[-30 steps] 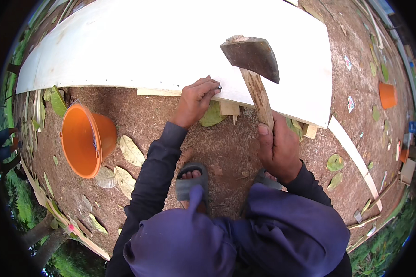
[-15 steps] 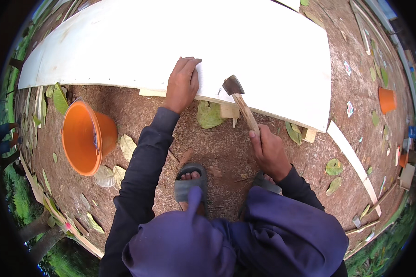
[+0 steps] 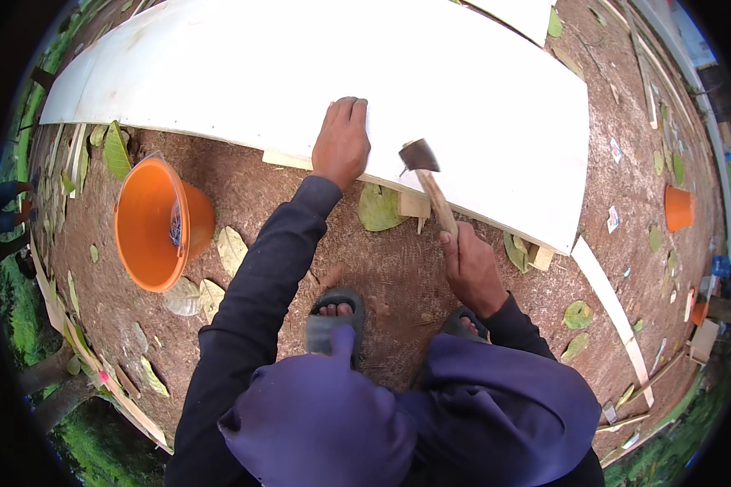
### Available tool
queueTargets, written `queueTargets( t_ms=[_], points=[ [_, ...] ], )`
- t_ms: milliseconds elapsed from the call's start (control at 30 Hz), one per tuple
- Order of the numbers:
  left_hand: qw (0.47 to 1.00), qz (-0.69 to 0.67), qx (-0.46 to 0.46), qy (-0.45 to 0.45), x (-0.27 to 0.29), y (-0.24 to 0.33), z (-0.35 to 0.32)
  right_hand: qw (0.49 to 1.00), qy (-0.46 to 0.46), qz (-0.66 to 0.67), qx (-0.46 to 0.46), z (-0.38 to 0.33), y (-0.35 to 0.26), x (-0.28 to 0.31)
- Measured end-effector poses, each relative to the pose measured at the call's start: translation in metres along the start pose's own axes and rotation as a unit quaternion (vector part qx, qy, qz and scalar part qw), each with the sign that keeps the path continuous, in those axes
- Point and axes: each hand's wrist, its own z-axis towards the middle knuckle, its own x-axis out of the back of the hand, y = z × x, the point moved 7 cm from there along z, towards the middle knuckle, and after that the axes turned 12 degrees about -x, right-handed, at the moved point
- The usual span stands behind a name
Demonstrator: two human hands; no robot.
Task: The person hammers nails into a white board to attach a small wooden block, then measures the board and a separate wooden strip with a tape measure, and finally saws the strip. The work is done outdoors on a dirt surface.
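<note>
I have the right hand [image 3: 473, 268] in view, its fingers clenched around the lower end of a wooden-handled hatchet [image 3: 434, 195]. The hatchet slants up and left over the near edge of a large white board [image 3: 479, 105], so its dark metal head sits above the board's surface, nearer the right near corner than the left one. A thin nail [image 3: 403, 171] shows just beside the lower left of that head, a little in from the near edge; whether head and nail touch, I cannot tell from here.

I see the left hand [image 3: 343, 142] lying palm down on the board by the near edge, left of the nail, fingers together and pointing toward the far edge. I cannot tell whether it covers anything. Along the near edge toward the left corner I make out small dark dots.

Below the near edge, a wooden block [image 3: 413, 204] juts out beside a broad leaf [image 3: 379, 208]. On the ground off the left part of that edge stands an orange bucket [image 3: 197, 223] with a small clear packet [image 3: 175, 224] inside.

For writing, I have two printed paper scraps, one [image 3: 616, 150] higher and one [image 3: 613, 218] lower, off the board's right edge; their print is too small for me to read.
</note>
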Motion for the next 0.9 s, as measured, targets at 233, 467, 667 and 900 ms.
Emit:
queueTargets(
  t_ms=[233, 467, 667, 900],
  points=[
    [0.999, 0.027, 0.003, -0.019, 0.008, -0.006, -0.006, 0.987, 0.048, 0.149, 0.020, 0.010, -0.052, 0.058],
    [1.000, 0.023, 0.000, -0.006, -0.001, 0.008, -0.003, 0.991, -0.051, -0.113, 0.053, -0.002, 0.048, -0.024],
    [0.999, 0.042, -0.002, 0.003, 0.011, -0.003, -0.004, 0.996, 0.028, 0.082, -0.022, 0.014, -0.036, 0.056],
    [1.000, 0.015, 0.012, -0.001, 0.008, 0.003, -0.006, 0.988, 0.069, 0.134, 0.033, 0.006, -0.002, 0.029]
  ],
)
